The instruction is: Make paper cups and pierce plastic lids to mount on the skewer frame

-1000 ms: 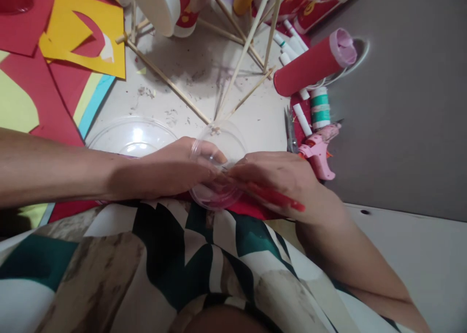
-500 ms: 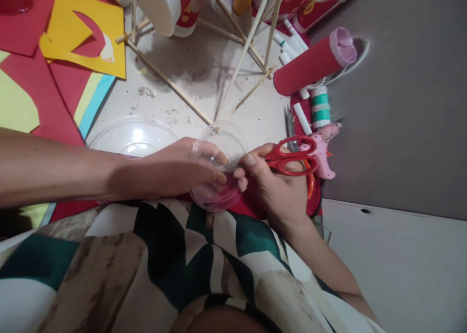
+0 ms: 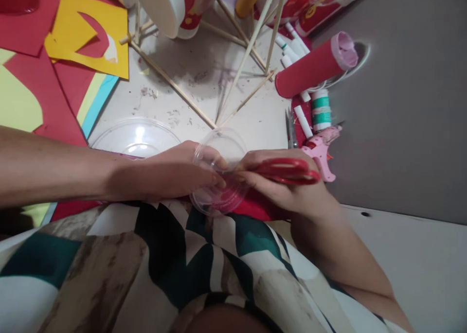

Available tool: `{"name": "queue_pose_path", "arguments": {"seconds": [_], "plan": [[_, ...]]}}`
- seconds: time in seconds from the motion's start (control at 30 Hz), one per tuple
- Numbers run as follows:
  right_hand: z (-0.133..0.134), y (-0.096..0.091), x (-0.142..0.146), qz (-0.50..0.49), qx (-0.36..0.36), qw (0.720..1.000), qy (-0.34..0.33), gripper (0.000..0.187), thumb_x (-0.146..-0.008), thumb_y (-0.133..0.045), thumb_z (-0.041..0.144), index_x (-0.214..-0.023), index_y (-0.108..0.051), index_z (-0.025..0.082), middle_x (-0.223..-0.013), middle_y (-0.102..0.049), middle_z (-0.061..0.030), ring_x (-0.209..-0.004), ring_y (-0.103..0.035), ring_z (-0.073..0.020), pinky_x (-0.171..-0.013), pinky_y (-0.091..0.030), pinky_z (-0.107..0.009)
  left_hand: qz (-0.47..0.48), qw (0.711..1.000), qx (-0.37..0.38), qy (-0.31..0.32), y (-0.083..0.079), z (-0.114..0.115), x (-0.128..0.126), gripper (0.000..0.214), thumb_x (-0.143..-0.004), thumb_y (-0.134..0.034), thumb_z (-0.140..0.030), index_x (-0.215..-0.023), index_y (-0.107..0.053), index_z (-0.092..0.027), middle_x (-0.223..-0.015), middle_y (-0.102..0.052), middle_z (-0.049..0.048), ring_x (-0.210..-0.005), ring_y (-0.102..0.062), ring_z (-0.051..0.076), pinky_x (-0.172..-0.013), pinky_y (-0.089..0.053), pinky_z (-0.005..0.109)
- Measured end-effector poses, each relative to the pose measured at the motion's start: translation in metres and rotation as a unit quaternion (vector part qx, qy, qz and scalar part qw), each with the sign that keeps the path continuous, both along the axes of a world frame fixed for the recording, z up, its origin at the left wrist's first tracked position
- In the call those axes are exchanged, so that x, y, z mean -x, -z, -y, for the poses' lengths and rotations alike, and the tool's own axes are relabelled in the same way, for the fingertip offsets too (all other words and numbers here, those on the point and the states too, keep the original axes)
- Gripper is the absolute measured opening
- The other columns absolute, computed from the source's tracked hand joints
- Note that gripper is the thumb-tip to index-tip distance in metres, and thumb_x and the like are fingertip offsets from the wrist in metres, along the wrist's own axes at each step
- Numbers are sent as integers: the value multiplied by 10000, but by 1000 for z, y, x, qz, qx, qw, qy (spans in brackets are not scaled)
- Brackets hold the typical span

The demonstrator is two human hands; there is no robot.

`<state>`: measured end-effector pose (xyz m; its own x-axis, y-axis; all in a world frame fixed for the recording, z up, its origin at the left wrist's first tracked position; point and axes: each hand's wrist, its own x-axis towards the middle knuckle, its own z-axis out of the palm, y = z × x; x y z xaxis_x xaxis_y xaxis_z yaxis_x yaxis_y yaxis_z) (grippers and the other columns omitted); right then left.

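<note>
A clear round plastic lid [image 3: 234, 146] is held close to my body, above the table's front edge. My left hand [image 3: 182, 170] grips it from the left, thumb and fingers closed on its rim side. In my right hand [image 3: 292, 192] is a pair of scissors with red handles [image 3: 286, 171], pinched near the blades rather than through the finger loops. The scissors' tip meets the middle of the lid; the blades are mostly hidden by my fingers. Behind my left wrist lies a larger clear plastic lid or dish [image 3: 138, 131].
Wooden sticks [image 3: 175, 87] joined into a frame stand ahead. Red paper [image 3: 25, 90] and yellow paper [image 3: 87, 31] lie left. A red tube [image 3: 310, 70], a pink glue gun [image 3: 321, 150], a green-and-white spool [image 3: 321, 110], white markers and grey scissors [image 3: 291, 128] are at right.
My right hand has rolled over with the scissors, its back now turned more upward and the handles seen edge-on. The left hand and lid stay almost in place.
</note>
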<state>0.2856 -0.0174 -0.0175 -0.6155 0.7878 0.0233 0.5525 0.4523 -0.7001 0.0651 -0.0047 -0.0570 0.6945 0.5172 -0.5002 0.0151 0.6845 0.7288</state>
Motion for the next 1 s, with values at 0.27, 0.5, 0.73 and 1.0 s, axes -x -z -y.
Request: {"name": "queue_pose_path", "arguments": {"seconds": [0.27,0.5,0.73,1.0], "plan": [[31,7,0,39,-212,976,-23,130,-1011,-555,194,-1055,-672,227,-841,-762,-25,-752,-734,-167,-679,-590,-282,-64,997,-38,-8,-12,-1,-3,271,-750,-740,-243,-1013,-742,-177,-818,-764,52,-745,-727,205,-630,-535,253],[43,22,-5,-36,-281,956,73,98,-965,-648,204,-974,-735,249,-733,-754,-2,-640,-732,-148,-620,-604,-237,-27,999,-12,-19,-12,0,-5,274,-750,-791,-245,-999,-734,-147,-926,-779,109,-849,-753,269,-750,-583,342],[53,45,-5,-125,-286,938,150,330,-901,-716,149,-1198,-759,288,-887,-803,-15,-710,-736,-172,-620,-598,-293,15,1000,7,-15,-13,0,-2,253,-793,-782,-269,-1000,-677,-167,-945,-782,107,-896,-765,266,-792,-580,340],[55,42,-5,-104,-284,931,205,329,-903,-707,214,-1219,-750,292,-984,-778,-47,-876,-724,-234,-741,-612,-388,45,999,14,-20,-8,-1,1,257,-785,-790,-235,-992,-664,-149,-976,-787,123,-858,-765,235,-809,-572,351]]}}
